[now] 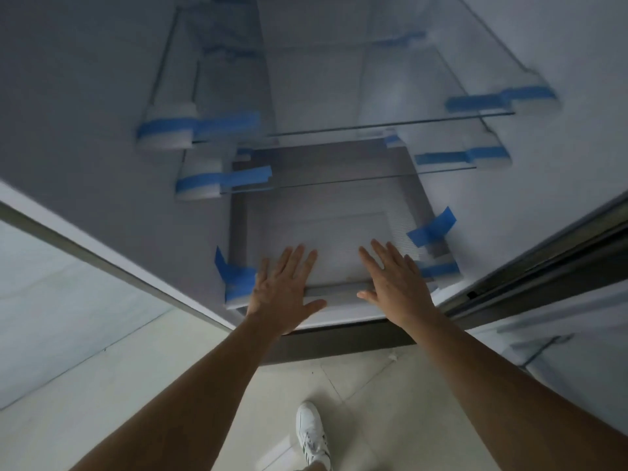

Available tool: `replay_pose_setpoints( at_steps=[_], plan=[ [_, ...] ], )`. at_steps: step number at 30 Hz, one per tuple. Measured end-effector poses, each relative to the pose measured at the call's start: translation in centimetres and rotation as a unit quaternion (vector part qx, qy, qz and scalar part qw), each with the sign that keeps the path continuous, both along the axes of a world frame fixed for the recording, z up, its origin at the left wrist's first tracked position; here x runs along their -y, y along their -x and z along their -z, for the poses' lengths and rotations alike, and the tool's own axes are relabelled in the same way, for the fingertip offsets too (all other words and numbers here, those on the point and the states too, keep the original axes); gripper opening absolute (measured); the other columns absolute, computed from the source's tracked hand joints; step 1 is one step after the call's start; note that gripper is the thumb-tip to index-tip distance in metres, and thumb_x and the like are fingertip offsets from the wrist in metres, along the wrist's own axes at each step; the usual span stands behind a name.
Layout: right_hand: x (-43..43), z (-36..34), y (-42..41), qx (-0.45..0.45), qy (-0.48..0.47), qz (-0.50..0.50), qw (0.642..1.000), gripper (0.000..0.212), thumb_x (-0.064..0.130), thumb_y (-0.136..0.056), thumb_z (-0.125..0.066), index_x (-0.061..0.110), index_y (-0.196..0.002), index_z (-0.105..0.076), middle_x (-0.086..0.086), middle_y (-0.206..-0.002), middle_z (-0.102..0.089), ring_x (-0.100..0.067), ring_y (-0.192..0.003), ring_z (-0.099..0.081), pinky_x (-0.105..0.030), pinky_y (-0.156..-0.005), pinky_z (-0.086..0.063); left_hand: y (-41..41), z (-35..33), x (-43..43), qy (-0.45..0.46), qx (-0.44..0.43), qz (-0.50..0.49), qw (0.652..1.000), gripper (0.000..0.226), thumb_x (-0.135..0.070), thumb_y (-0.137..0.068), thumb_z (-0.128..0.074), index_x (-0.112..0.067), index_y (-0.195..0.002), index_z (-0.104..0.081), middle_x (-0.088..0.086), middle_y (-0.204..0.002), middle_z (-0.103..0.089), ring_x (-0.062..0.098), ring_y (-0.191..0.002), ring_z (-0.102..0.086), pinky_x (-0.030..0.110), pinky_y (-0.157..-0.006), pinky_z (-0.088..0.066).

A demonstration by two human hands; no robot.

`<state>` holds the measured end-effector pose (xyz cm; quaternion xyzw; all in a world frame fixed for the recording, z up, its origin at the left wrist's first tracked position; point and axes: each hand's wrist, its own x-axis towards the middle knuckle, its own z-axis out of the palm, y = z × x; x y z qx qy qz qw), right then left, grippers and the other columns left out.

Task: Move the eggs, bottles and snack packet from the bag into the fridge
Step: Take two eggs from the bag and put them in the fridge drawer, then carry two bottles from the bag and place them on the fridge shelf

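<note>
I look down into an open fridge with white walls. Two glass shelves hang above a pale drawer at the bottom. My left hand and my right hand lie flat on the drawer's front edge, fingers spread, holding nothing. No eggs, bottles, snack packet or bag appear in view.
White foam blocks held by blue tape pad the shelf ends and the drawer corners. The fridge door stands at the right. Below is a pale tiled floor with my white shoe on it.
</note>
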<state>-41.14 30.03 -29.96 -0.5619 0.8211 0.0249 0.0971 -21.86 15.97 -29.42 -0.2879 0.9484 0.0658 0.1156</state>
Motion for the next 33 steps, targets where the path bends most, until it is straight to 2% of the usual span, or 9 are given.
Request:
replay_pose_setpoints(
  at_steps=[3, 9, 14, 16, 19, 22, 29, 33],
  plan=[
    [-1.1, -2.1, -0.9, 0.027, 0.008, 0.001, 1.0, 0.085, 0.047, -0.094, -0.063, 0.027, -0.16, -0.013, -0.005, -0.168, -0.018, -0.03, -0.155, -0.017, -0.051, -0.124, -0.022, -0.2, -2.1, -1.9, -0.014, -0.037, -0.037, 0.999, 0.091, -0.074, -0.091, -0.031, -0.029, -0.156, 0.014, -0.002, -0.166, 0.013, 0.022, -0.154, 0.007, 0.052, -0.124, -0.004],
    [-3.7, -7.2, -2.8, 0.029, 0.093, 0.013, 0.995, 0.072, 0.044, -0.096, -0.061, 0.027, -0.157, -0.028, -0.002, -0.161, -0.034, -0.024, -0.15, -0.03, -0.047, -0.123, -0.026, -1.1, -7.4, -5.9, 0.003, -0.093, -0.04, 0.995, 0.082, -0.067, -0.095, -0.034, -0.029, -0.157, 0.005, -0.003, -0.168, 0.001, 0.02, -0.154, 0.0, 0.048, -0.125, -0.005],
    [-5.4, -12.3, -3.8, -0.021, 0.185, 0.001, 0.983, 0.069, 0.036, -0.084, -0.075, 0.019, -0.146, -0.049, -0.009, -0.144, -0.055, -0.03, -0.134, -0.051, -0.053, -0.111, -0.043, -1.4, -12.0, -7.6, 0.026, -0.151, -0.039, 0.987, 0.08, -0.06, -0.095, -0.043, -0.027, -0.158, -0.006, -0.002, -0.166, -0.015, 0.02, -0.153, -0.012, 0.045, -0.125, -0.007],
    [-6.1, -14.5, -4.1, -0.032, 0.212, 0.001, 0.977, 0.067, 0.035, -0.085, -0.074, 0.018, -0.145, -0.05, -0.009, -0.142, -0.056, -0.03, -0.133, -0.052, -0.054, -0.109, -0.044, -1.6, -13.7, -8.2, 0.053, -0.182, -0.025, 0.981, 0.079, -0.058, -0.092, -0.047, -0.025, -0.157, -0.016, 0.0, -0.163, -0.027, 0.022, -0.149, -0.024, 0.047, -0.124, -0.014],
    [-7.3, -17.2, -4.4, -0.06, 0.241, -0.008, 0.969, 0.065, 0.033, -0.084, -0.072, 0.015, -0.144, -0.052, -0.011, -0.14, -0.057, -0.032, -0.131, -0.052, -0.055, -0.109, -0.043, -2.3, -15.9, -9.4, 0.102, -0.228, -0.004, 0.968, 0.073, -0.058, -0.089, -0.044, -0.02, -0.151, -0.034, 0.004, -0.152, -0.046, 0.025, -0.139, -0.043, 0.051, -0.118, -0.029],
    [-8.6, -18.9, -4.8, -0.082, 0.252, -0.014, 0.964, 0.064, 0.037, -0.086, -0.066, 0.015, -0.144, -0.051, -0.011, -0.14, -0.057, -0.032, -0.132, -0.051, -0.055, -0.11, -0.042, -2.9, -17.8, -10.4, 0.135, -0.264, 0.003, 0.955, 0.069, -0.057, -0.087, -0.044, -0.017, -0.143, -0.047, 0.005, -0.142, -0.057, 0.027, -0.13, -0.053, 0.052, -0.112, -0.038],
    [-12.1, -19.0, -5.7, -0.077, 0.27, 0.01, 0.96, 0.059, 0.039, -0.085, -0.064, 0.017, -0.14, -0.055, -0.01, -0.135, -0.06, -0.031, -0.128, -0.054, -0.054, -0.107, -0.045, -3.8, -19.0, -12.9, 0.114, -0.236, 0.025, 0.965, 0.069, -0.059, -0.086, -0.041, -0.023, -0.144, -0.046, 0.002, -0.145, -0.054, 0.025, -0.136, -0.048, 0.053, -0.114, -0.035],
    [-14.8, -18.2, -6.2, -0.075, 0.256, 0.06, 0.962, 0.062, 0.044, -0.086, -0.065, 0.02, -0.142, -0.054, -0.008, -0.14, -0.06, -0.03, -0.131, -0.055, -0.053, -0.109, -0.045, -2.7, -18.7, -14.5, 0.096, -0.247, 0.062, 0.962, 0.067, -0.059, -0.086, -0.041, -0.021, -0.141, -0.052, 0.004, -0.141, -0.058, 0.027, -0.13, -0.054, 0.054, -0.11, -0.04]
  ],
)
